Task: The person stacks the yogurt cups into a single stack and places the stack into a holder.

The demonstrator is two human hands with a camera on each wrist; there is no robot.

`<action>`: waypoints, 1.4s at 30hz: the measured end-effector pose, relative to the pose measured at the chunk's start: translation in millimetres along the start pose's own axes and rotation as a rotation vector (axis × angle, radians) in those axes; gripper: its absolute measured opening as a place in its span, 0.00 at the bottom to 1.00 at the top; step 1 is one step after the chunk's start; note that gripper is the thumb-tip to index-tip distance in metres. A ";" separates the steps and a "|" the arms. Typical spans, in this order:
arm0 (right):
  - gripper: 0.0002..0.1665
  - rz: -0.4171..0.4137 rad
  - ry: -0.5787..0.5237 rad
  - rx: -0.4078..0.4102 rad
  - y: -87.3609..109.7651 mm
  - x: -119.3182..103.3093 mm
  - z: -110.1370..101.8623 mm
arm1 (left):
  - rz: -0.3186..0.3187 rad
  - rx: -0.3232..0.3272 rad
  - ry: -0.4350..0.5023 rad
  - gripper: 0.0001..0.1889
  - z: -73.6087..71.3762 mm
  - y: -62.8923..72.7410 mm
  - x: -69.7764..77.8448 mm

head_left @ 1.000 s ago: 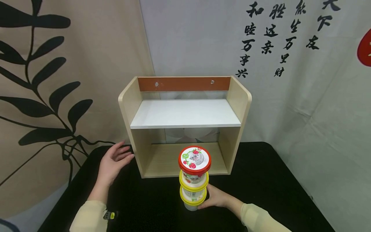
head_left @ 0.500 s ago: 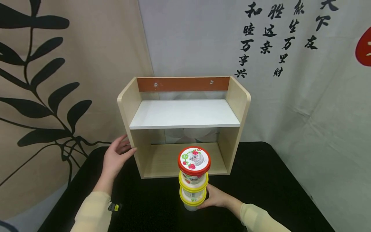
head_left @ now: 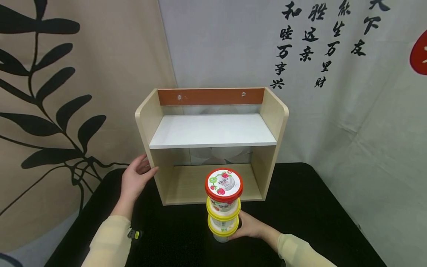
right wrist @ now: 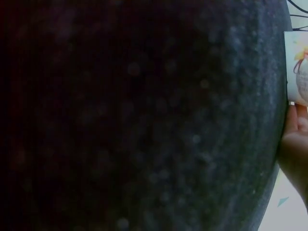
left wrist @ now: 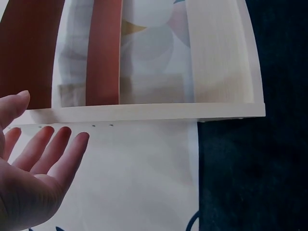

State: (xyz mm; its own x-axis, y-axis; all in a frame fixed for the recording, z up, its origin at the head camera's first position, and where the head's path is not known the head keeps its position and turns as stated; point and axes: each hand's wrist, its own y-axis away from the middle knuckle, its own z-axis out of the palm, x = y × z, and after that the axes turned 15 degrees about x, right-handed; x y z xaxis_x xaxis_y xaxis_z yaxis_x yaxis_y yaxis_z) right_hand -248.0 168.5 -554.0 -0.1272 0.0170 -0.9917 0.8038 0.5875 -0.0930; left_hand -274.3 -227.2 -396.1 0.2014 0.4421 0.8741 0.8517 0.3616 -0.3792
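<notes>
Three lidded tubs are stacked upright in front of the shelf in the head view: a red-lidded tub on top, a yellow-lidded tub in the middle and another yellow-lidded tub at the bottom. My right hand grips the bottom tub from the right, its fingers partly hidden behind it. At the left side panel of the small wooden shelf, my left hand has its thumb tip at the panel's front edge. The left wrist view shows that hand with fingers spread and loosely bent.
The shelf stands on a black tabletop, with a white middle board and a brown back strip. Cloth backdrops hang close behind. Something dark and blurred fills most of the right wrist view.
My left hand has moved right and slightly up to the shelf's left panel. The right hand and the stacked tubs have stayed almost in place.
</notes>
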 end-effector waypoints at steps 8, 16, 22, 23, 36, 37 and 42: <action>0.47 -0.006 0.021 0.004 1.4 -0.6 -1.0 | -0.008 0.041 0.008 0.31 4.1 -1.3 0.5; 0.46 0.016 0.057 0.019 4.5 -2.7 -1.9 | -0.037 0.047 0.026 0.31 5.9 0.1 4.0; 0.45 0.024 0.057 0.018 6.1 -4.0 -1.4 | -0.036 0.044 0.019 0.30 5.3 -0.4 2.4; 0.46 0.022 0.059 0.020 6.2 -4.2 -1.4 | -0.033 0.044 0.017 0.30 5.3 -0.5 2.0; 0.46 -0.024 0.074 0.074 7.4 -15.6 -3.9 | -0.018 0.052 0.004 0.30 6.1 0.2 0.9; 0.47 -0.025 0.074 0.077 7.6 -17.0 -3.7 | -0.017 0.051 0.004 0.30 6.0 0.3 1.0; 0.47 -0.026 0.081 0.091 8.4 -22.7 -2.7 | -0.012 0.049 -0.001 0.30 6.0 0.4 1.1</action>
State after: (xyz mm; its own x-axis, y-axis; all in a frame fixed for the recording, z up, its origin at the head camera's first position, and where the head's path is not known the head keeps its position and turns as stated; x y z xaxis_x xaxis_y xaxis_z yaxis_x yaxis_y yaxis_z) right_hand -239.9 175.3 -532.0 -0.1924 0.0697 -0.9788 0.8484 0.5132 -0.1302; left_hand -276.6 -221.7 -397.1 0.1910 0.4380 0.8785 0.8293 0.4069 -0.3831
